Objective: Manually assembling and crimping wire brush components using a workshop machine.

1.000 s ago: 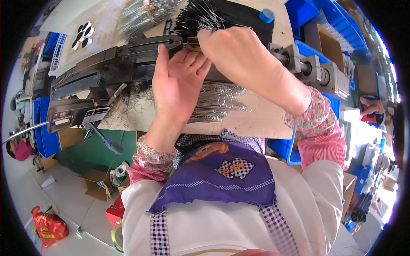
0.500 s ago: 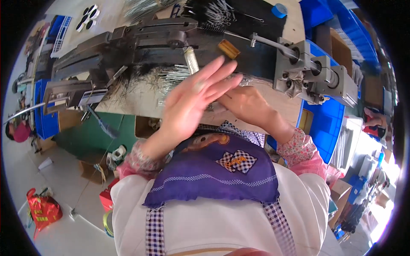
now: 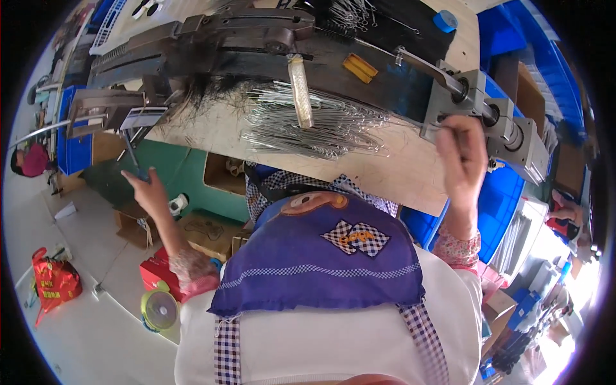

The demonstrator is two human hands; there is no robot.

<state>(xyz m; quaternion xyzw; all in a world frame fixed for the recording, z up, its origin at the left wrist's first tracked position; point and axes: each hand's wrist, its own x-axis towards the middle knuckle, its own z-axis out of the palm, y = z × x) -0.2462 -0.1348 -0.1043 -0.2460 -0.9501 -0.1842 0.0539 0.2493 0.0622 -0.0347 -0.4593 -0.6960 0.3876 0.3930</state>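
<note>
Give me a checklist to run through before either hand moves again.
1. Left hand at the end of the dark lever: ok; whether its grip is firm, cannot tell.
2. Right hand well clear of the metal bearing blocks: not ok, it is right beside them in view.
3. Right hand empty: cannot tell, the fingers are curled and blurred.
4. Thin wire running to the hooked end of the shaft: ok; how it is seated is too small to tell.
5. Yellow block lying apart from that wire: ok.
</note>
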